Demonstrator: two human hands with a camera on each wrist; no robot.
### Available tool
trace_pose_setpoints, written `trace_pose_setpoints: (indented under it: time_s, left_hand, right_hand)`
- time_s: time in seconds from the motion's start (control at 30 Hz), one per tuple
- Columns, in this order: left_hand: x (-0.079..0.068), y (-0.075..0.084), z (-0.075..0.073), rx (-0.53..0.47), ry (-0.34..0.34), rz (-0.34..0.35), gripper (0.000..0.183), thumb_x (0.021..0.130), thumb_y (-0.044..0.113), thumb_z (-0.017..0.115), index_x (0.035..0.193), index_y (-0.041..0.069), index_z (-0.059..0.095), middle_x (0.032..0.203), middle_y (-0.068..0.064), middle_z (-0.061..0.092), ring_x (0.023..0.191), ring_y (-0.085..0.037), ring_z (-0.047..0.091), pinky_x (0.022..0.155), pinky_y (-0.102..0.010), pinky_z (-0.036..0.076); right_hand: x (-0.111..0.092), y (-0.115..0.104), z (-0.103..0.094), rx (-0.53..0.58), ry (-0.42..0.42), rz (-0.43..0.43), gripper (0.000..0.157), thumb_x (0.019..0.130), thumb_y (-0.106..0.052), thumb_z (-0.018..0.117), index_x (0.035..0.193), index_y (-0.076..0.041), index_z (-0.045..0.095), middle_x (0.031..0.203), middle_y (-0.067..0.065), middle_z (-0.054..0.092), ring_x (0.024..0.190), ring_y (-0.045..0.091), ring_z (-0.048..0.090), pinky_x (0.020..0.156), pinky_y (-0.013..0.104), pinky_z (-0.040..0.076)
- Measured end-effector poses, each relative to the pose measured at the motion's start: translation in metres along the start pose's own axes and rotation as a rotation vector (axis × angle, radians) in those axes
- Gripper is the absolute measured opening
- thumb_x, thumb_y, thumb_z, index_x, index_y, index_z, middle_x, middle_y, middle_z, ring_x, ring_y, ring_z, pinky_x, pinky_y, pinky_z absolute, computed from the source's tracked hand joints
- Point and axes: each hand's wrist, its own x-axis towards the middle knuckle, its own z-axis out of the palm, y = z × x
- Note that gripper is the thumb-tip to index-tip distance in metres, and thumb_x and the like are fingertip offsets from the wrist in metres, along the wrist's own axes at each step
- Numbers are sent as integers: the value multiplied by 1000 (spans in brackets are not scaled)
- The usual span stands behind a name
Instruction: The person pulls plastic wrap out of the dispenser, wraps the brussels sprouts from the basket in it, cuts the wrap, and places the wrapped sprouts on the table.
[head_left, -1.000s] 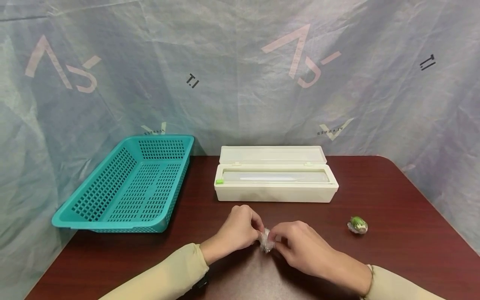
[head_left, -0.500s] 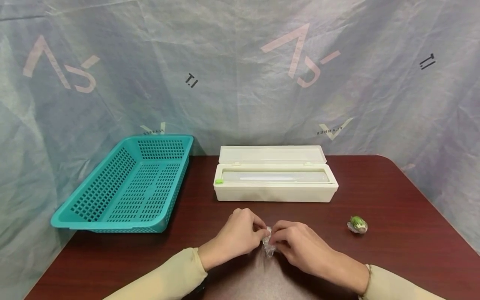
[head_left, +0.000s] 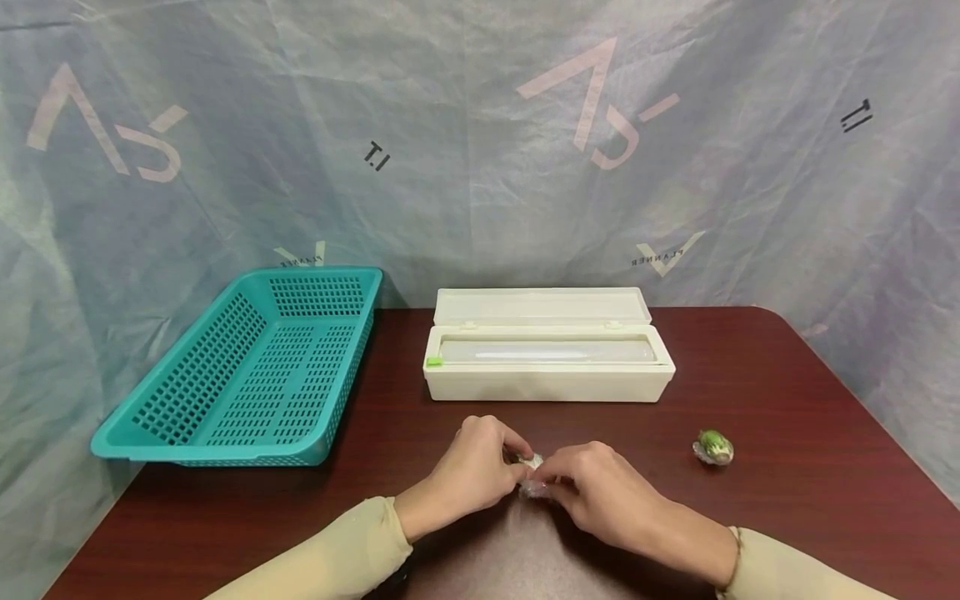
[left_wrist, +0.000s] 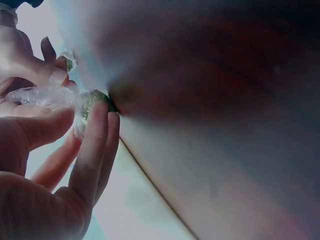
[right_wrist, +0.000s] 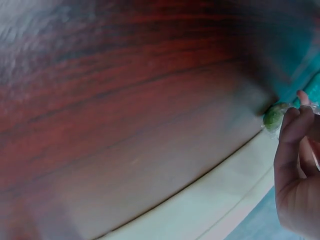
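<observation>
In front of me my left hand (head_left: 483,467) holds a small green vegetable, seemingly a Brussels sprout (left_wrist: 92,100), between thumb and fingers. Clear plastic wrap (left_wrist: 45,96) covers it and trails off in a twisted tail. My right hand (head_left: 600,487) pinches the loose wrap with thumb and fingertips, close beside the left fingers. From the right wrist, the green sprout (right_wrist: 274,117) shows just past the right fingers. Both hands hide most of it in the head view. A second wrapped sprout (head_left: 713,447) lies on the table, right of my right hand.
A white plastic-wrap dispenser (head_left: 549,383) stands with its lid up behind the hands, a roll inside. To the left sits a teal perforated basket (head_left: 300,452). The dark red-brown table (head_left: 750,367) reaches back to a grey printed cloth (head_left: 465,167).
Fingers of both hands have shifted a little around the sprout, and the wrap between them has changed shape. The head view has moved slightly. The second sprout has stayed in place.
</observation>
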Motion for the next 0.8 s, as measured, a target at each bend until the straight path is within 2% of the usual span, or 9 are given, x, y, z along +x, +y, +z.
trace_pose_setpoints:
  time_s: [0.17,0.4,0.63,0.8]
  left_hand:
    - [1,0,-2,-28,0,-27,8,79,3,89,82,7,83,73,6,74,58,5,56,54,-19,49]
    - [-1,1,-5,-40,-8,-33,9,79,1,89,80,8,83,74,6,74,61,4,58,55,-19,51]
    - [-1,0,-3,-8,2,-11,9,79,0,88,81,8,84,83,2,76,77,-4,64,67,-21,52]
    - [1,-2,-4,-21,0,-17,8,79,1,88,80,8,83,80,1,76,59,1,58,58,-20,51]
  right_hand:
    - [2,-1,-3,144,-25,122,15,90,-6,84,88,-20,80,88,-18,71,81,-1,64,72,28,56]
    - [6,0,-10,497,-136,420,6,95,-7,78,89,-7,78,76,3,71,51,13,62,46,32,54]
    - [16,6,-7,620,-134,533,9,92,-2,79,89,3,73,74,13,71,58,20,65,53,41,60]
    - [22,9,-3,681,-125,611,12,89,4,77,91,4,65,72,16,71,60,22,65,54,41,60]
